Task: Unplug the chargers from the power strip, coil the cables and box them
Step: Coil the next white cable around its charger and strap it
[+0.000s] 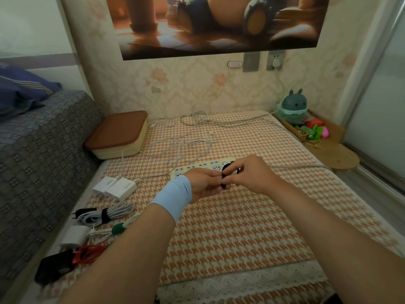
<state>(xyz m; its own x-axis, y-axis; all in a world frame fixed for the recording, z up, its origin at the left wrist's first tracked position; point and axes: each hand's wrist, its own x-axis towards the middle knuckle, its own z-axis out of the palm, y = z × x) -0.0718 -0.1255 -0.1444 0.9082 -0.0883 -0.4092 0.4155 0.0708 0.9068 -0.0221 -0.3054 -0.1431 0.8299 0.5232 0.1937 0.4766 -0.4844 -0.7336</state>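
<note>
Both hands meet just above the power strip [197,171], a small black strap [225,174] between them. The left hand [202,183] pinches its lower end, and the right hand [249,174] curls its fingers round the loop on top. It looks like a tie being readied. Loose white cables [188,145] sprawl beyond the strip, uncoiled, and two white chargers [115,186] lie left, near the tied bundles [105,215]. Best play: open the strap fully, coil evenly, then wrap snugly. The lidded box [118,137] waits back left.
</note>
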